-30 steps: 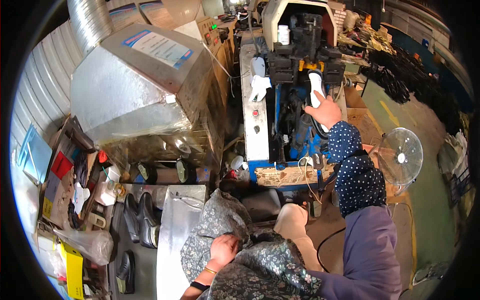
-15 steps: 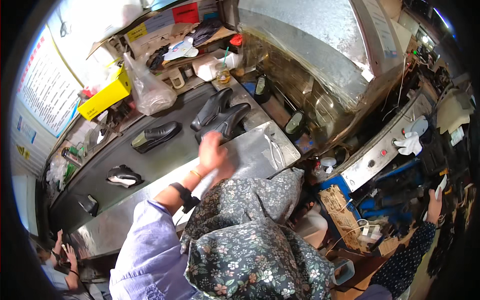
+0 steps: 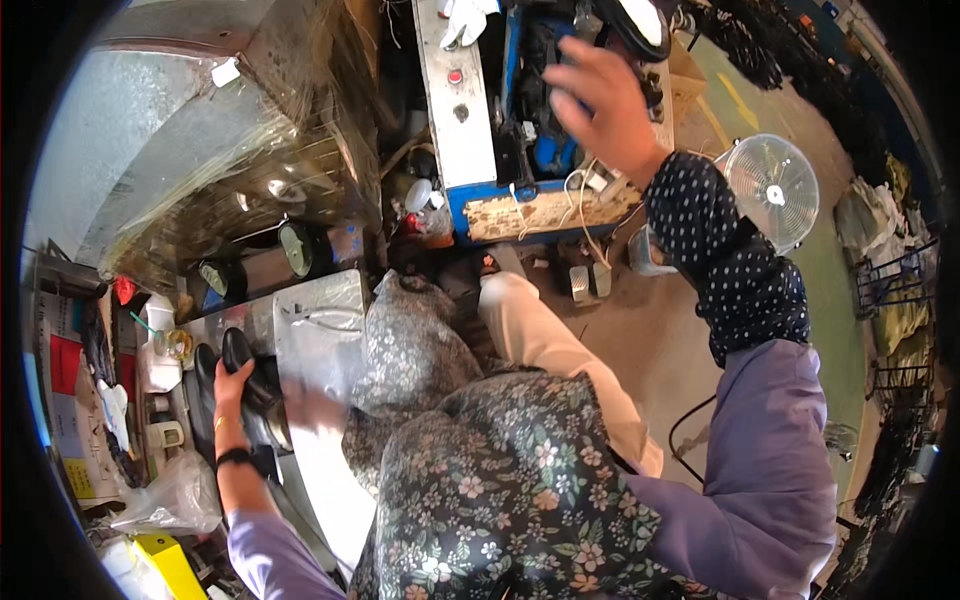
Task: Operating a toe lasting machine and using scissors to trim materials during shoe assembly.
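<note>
On the left, my left hand grips the side of a black shoe, with the thumb and fingers curled over it. Another black shoe lies close alongside on the conveyor. My right hand is raised at the top, its fingers spread and holding nothing. Just beyond it is a black shoe with a white insole, apart from the fingers and partly cut off by the view's edge. Two dark shoes with greenish insoles, a nearer one and a farther one, rest on a ledge past the metal plate.
A bare metal plate lies beside the conveyor. Ahead stands a blue-framed machine with a red button and white gloves. A round fan stands on the right. Foot pedals are on the floor.
The view has swung to the right. My left hand has closed on a shoe of the pair. My right hand is now raised and empty beside the machine; it earlier appeared near something white.
</note>
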### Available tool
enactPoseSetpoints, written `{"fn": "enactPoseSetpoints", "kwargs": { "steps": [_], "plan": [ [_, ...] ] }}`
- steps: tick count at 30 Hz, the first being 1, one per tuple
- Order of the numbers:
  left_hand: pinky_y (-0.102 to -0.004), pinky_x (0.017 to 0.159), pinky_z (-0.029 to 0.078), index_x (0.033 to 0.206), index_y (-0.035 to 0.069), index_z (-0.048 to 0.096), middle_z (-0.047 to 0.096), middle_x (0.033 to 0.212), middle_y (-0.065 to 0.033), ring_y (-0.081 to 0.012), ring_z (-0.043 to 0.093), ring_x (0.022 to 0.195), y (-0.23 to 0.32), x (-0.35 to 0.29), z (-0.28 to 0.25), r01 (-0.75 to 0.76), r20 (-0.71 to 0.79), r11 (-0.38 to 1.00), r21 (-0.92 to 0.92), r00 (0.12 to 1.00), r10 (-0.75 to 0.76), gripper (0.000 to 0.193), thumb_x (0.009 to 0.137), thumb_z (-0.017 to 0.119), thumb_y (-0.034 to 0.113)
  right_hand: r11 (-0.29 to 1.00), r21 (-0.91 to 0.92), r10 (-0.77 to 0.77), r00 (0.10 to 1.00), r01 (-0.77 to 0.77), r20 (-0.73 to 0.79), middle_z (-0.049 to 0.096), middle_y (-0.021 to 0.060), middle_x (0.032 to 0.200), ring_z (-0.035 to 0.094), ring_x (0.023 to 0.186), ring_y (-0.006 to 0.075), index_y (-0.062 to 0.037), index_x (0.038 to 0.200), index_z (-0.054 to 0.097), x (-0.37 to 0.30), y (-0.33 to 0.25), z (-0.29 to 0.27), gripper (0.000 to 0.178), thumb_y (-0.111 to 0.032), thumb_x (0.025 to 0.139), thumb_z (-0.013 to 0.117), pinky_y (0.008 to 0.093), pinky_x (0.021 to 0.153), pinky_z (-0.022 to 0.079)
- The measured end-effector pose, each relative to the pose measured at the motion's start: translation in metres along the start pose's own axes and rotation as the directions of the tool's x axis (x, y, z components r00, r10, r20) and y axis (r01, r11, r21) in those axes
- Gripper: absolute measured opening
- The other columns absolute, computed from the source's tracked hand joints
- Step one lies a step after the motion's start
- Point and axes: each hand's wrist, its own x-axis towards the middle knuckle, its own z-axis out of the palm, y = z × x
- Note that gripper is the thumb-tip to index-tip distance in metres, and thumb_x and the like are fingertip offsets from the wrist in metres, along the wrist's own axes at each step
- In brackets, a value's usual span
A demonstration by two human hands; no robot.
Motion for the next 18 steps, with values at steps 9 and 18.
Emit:
{"fn": "enactPoseSetpoints", "kwargs": {
  "steps": [9, 18],
  "plan": [
    [-0.0405, 0.095, 0.049, 0.126, -0.002, 0.055, 0.067, 0.112, -0.0170, -0.0313, 0.065, 0.105, 0.085, -0.145, -0.045, -0.216, -0.384, 0.976, -0.025, 0.903, 0.190, 0.076, 0.058, 0.085, 0.010, 0.839, 0.447, 0.100, 0.895, -0.311, 0.435, 0.069, 0.0112, 0.107, 0.063, 0.097, 0.0295, -0.0081, 0.101, 0.071, -0.086, -0.100, -0.014, 0.018, -0.015, 0.085, 0.066, 0.0399, 0.084, 0.052],
    [-0.0360, 0.102, 0.043, 0.118, 0.017, 0.061, 0.064, 0.111, -0.0047, -0.0196, 0.062, 0.104, 0.249, -0.356, -0.011, -0.876, -0.004, 0.195, 0.441, 0.216, 0.976, 0.041, 0.080, 0.076, 0.023, -0.232, 0.503, -0.315, 0.554, -0.832, 0.771, 0.060, 0.0060, 0.121, 0.063, 0.084, 0.0107, -0.0054, 0.146, 0.043, 0.040, -0.246, 0.039, 0.075, -0.054, 0.092, 0.062, 0.0271, 0.072, 0.054]
  ]
}}
